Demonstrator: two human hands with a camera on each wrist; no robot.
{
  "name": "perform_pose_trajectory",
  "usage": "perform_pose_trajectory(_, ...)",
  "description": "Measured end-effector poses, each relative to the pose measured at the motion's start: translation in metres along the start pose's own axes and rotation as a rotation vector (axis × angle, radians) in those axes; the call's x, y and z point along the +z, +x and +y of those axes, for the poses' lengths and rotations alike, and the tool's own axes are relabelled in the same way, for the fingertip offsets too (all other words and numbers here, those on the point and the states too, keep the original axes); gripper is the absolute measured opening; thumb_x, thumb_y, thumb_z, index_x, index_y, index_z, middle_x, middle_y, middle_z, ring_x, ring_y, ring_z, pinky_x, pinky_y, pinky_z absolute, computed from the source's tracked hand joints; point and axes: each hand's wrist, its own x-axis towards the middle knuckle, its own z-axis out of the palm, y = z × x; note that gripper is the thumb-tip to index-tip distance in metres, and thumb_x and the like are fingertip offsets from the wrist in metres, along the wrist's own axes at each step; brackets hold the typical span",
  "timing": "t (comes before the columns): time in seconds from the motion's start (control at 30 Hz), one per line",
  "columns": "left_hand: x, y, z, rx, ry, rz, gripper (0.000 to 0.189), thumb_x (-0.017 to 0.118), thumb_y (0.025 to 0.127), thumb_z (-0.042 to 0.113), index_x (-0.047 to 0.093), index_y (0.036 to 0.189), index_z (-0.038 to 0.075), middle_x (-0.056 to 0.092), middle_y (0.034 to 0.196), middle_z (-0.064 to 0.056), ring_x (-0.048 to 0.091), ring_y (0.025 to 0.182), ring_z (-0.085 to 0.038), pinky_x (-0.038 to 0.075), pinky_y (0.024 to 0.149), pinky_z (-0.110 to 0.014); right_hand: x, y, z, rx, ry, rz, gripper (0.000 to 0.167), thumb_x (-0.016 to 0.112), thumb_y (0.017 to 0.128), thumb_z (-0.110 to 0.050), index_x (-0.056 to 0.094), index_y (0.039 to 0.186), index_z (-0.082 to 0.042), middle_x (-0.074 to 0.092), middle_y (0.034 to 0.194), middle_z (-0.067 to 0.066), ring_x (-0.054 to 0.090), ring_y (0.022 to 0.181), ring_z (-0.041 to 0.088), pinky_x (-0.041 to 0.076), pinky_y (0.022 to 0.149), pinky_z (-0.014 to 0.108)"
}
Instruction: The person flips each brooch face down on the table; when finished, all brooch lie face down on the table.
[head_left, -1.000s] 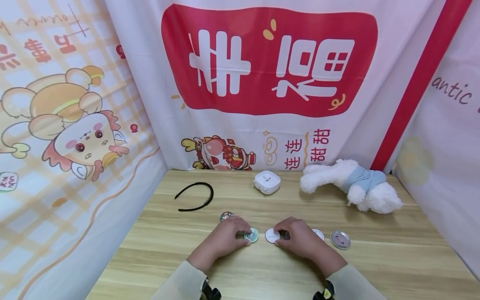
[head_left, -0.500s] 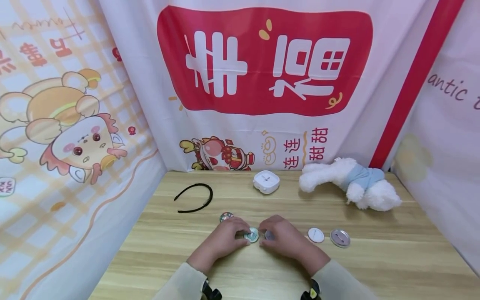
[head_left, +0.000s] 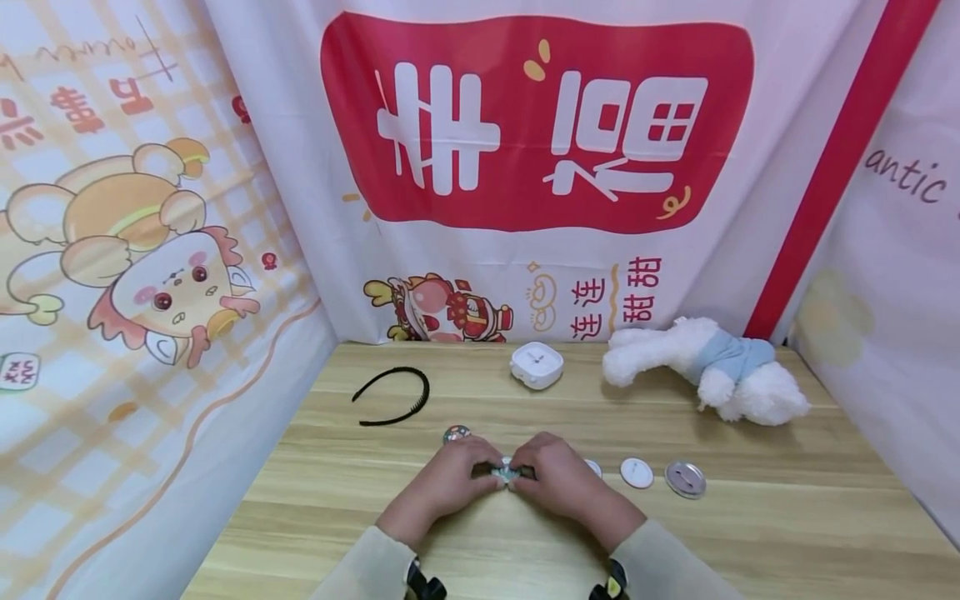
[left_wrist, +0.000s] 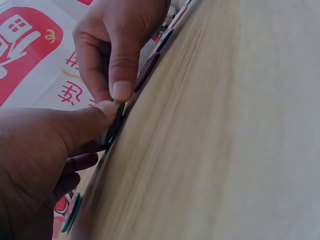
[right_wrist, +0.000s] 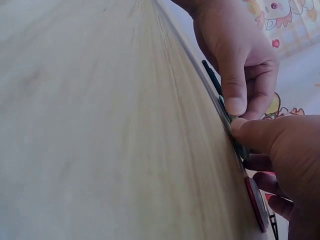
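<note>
Both hands meet at a small greenish round pin badge (head_left: 506,473) low over the table. My left hand (head_left: 453,475) pinches its left side between thumb and fingers. From the opposite side, my right hand (head_left: 562,479) pinches it too; in the left wrist view the two thumbs almost touch above the badge (left_wrist: 117,122). Its face is largely covered by fingers. Just behind the left hand lies a dark patterned badge (head_left: 456,433). To the right are a partly hidden badge (head_left: 594,467), a white badge (head_left: 637,473) and a silver badge (head_left: 686,480) with its pin side up.
A black headband (head_left: 423,400) lies at the back left of the wooden table (head_left: 787,525). Farther back stand a white clock (head_left: 537,365) and a white plush toy (head_left: 712,367) in blue clothing. Printed cloth (head_left: 540,250) hangs behind and on both sides.
My right hand has moved left from a white badge to the greenish badge and now pinches it. Badges on the right have come out from behind that hand. The left hand stays almost in place.
</note>
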Motion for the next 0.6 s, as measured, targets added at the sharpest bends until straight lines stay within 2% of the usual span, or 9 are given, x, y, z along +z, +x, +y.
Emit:
perform_pose_trajectory(0.2,0.0,-0.001,0.003,-0.006,0.046,0.057,0.023,0.066,0.111,0.033,0.081,0.125,0.024,0.079,0.121,0.01,0.07,0.12,-0.012,0.057,0.111,-0.041,-0.002,-0.002,0.0,0.03,-0.025,0.07,0.015,0.074,0.105,-0.025,0.086,0.112,-0.02,0.083,0.104,-0.01,0.073,0.104,0.013,0.06,0.101,0.044)
perform_pose_trajectory(0.33,0.001,-0.002,0.008,-0.006,0.068,0.134,0.023,0.066,0.11,0.028,0.082,0.125,0.019,0.08,0.118,0.005,0.072,0.113,-0.014,0.061,0.103,-0.04,-0.003,-0.003,-0.001,0.061,-0.038,0.102,0.015,0.075,0.105,-0.021,0.086,0.114,-0.016,0.083,0.104,-0.003,0.074,0.104,0.017,0.062,0.098,0.044)
perform_pose_trajectory(0.4,0.002,-0.001,0.01,-0.011,0.072,0.163,0.022,0.067,0.109,0.027,0.082,0.123,0.019,0.081,0.117,0.005,0.073,0.111,-0.014,0.061,0.102,-0.04,-0.003,-0.003,-0.002,0.104,-0.009,0.101,0.02,0.077,0.103,-0.021,0.084,0.121,-0.015,0.082,0.107,0.0,0.074,0.106,0.018,0.062,0.098,0.044)
perform_pose_trajectory(0.5,0.004,0.0,0.011,-0.022,0.074,0.186,0.021,0.067,0.109,0.026,0.082,0.122,0.018,0.081,0.117,0.004,0.073,0.111,-0.015,0.061,0.102,-0.041,-0.004,-0.001,-0.004,0.175,0.071,0.075,0.038,0.083,0.098,-0.022,0.077,0.135,-0.016,0.079,0.114,0.001,0.072,0.106,0.018,0.063,0.096,0.043)
perform_pose_trajectory(0.6,0.006,0.001,0.01,-0.046,0.052,0.183,0.02,0.068,0.109,0.025,0.081,0.123,0.018,0.081,0.116,0.005,0.072,0.108,-0.013,0.062,0.098,-0.038,-0.004,0.0,-0.005,0.194,0.112,0.028,0.046,0.088,0.093,-0.022,0.072,0.136,-0.019,0.073,0.115,-0.003,0.067,0.104,0.012,0.061,0.092,0.039)
